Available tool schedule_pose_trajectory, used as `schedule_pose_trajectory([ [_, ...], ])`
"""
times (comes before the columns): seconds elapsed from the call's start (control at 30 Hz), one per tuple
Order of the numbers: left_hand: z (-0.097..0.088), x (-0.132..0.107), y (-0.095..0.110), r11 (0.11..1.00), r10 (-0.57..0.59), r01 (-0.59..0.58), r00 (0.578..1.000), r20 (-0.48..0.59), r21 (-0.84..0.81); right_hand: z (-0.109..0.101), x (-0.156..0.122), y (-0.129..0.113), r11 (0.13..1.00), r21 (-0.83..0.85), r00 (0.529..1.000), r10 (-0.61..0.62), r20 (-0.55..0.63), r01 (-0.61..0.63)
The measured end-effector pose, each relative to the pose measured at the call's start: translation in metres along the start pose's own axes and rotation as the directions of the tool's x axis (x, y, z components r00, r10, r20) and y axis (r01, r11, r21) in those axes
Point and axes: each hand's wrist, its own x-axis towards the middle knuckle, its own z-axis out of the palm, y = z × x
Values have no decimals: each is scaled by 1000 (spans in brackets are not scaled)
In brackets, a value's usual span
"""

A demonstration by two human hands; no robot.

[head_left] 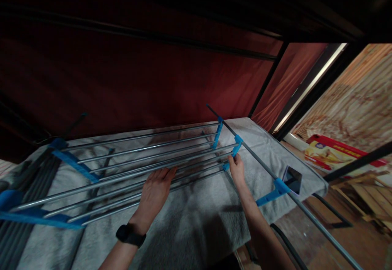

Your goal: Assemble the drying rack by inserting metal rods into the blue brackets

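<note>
A rack of thin metal tubes joined by blue plastic brackets lies across the grey cloth. My left hand, with a dark watch on its wrist, curls over the tubes near the middle. Its fingertips go down behind a tube and are partly hidden. At the rack's right end, my right hand pinches a tube end at a blue bracket. A long pole runs through that bracket. Another blue bracket stands on the same pole, nearer to me, with no tubes in it.
Blue end brackets hold the tubes at left, beside several dark tubes. A phone lies on the cloth behind the pole. Dark bed-like frame posts and a red curtain enclose the back. A red-yellow box is at right.
</note>
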Motion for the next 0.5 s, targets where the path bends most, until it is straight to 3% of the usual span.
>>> schedule_pose_trajectory([
  [0.5, -8, 1, -1, 999, 45, -46, 999, 25, 15, 4, -1, -3, 998, -54, 1000, 16, -27, -17],
])
